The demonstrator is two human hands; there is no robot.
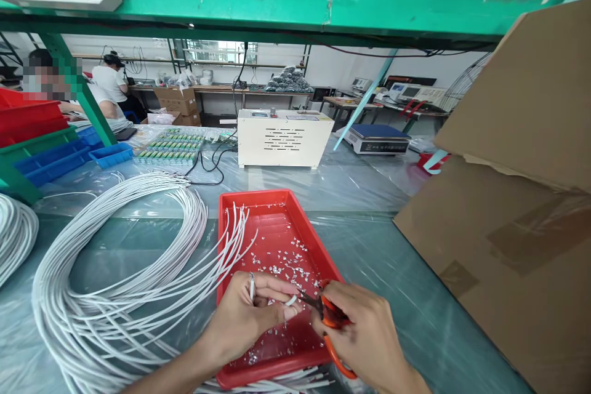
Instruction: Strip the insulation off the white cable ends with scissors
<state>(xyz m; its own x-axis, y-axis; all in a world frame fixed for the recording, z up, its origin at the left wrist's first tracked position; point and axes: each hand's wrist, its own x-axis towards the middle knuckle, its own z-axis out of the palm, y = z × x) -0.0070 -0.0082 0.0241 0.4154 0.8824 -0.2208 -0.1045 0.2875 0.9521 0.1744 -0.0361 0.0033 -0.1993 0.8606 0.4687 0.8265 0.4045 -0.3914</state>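
My left hand (249, 314) is closed round a white cable (291, 300), whose short end pokes out between thumb and fingertips. My right hand (364, 332) grips scissors with orange handles (340, 358); their dark blades (311, 300) meet the cable end at my left fingertips. Both hands are above a red tray (318, 237) strewn with small silvery and white scraps (295, 261). To the left lies a large coil of white cables (60, 283), with many loose ends reaching over the tray's left rim. More cable ends (295, 380) lie under the tray's near edge.
Behind the tray stands a cream machine (285, 138), with a weighing scale (376, 139) to its right. Big cardboard boxes (498, 246) crowd the right side. Green circuit boards (170, 146) and blue bins (111, 155) are at left. A green shelf beam (295, 0) crosses overhead. Two people sit far back.
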